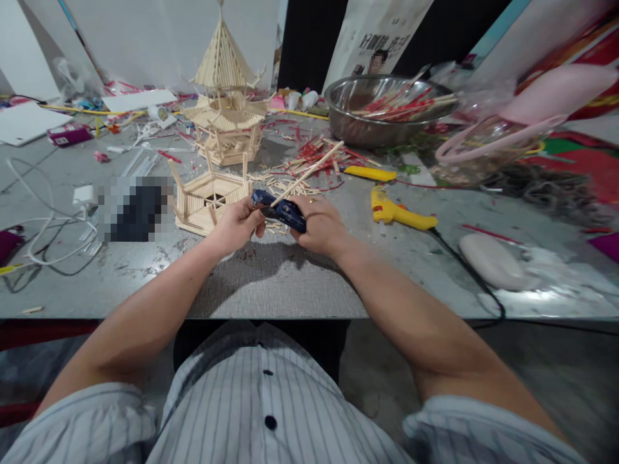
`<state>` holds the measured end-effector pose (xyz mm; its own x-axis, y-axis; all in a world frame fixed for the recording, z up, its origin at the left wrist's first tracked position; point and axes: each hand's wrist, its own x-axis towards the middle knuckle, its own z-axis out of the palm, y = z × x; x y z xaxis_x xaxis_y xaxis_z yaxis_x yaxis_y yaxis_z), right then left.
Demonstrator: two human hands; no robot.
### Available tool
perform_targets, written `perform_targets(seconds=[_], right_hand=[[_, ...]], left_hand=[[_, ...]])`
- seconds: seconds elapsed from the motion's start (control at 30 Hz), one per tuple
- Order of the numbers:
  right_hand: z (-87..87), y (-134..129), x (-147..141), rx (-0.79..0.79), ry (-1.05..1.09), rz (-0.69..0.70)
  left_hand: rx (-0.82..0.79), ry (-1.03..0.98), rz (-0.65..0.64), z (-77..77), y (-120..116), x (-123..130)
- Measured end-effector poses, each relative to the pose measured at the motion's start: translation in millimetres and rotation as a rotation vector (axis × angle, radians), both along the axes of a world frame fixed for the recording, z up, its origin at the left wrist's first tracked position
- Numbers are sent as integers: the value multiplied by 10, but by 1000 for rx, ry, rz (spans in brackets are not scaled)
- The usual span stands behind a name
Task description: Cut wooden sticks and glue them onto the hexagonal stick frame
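Stick hexagon (235, 192): part-built, posts standing, unroofed | loose stick (309, 173): unattached | right hand (322, 225): fingers closed on dark-blue tool (290, 216) | left hand (233, 227): fingers curled, grip unclear

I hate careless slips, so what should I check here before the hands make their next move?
1. Blue tool held: ok, right hand grips it.
2. Left hand clear of the tool: not ok, it is at the tool's left end.
3. Wooden stick firmly seated at the tool: cannot tell.
4. Glue gun set down: ok, lying on the table; heat, cannot tell.
5. Surface free of loose scraps: not ok.
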<state>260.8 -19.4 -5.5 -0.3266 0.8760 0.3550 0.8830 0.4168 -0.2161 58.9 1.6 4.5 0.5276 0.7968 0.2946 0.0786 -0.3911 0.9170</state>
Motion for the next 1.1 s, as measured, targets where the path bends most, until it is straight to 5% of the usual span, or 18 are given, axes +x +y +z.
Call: perform_targets(seconds=[0.83, 1.1], right_hand=[[151, -136, -104, -99, -118, -177], [59, -51, -67, -19, -63, -76]], left_hand=[[18, -104, 56, 4, 15, 32], [151, -100, 126, -48, 23, 14]])
